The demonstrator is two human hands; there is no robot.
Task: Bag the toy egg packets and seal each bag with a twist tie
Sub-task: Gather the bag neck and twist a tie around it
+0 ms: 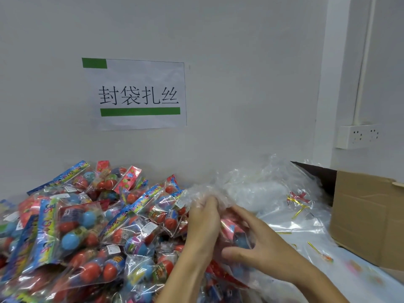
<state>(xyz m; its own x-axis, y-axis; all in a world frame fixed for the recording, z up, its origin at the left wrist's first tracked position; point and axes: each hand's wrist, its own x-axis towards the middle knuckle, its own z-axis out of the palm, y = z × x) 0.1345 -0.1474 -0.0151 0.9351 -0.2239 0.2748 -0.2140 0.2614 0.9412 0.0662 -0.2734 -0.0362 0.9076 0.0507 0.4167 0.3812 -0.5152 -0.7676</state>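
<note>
A big heap of toy egg packets, red and blue eggs in printed plastic, covers the left of the table. In the middle, a clear bag holds toy egg packets. My left hand grips the gathered top of that bag, fingers curled round the crumpled plastic. My right hand holds the bag's side, with the thumb under it and the fingers over it. Gold twist ties lie to the right among loose plastic.
A pile of empty clear bags sits behind my hands against the wall. An open cardboard box stands at the right edge. A paper sign hangs on the wall, and a socket strip is at the right.
</note>
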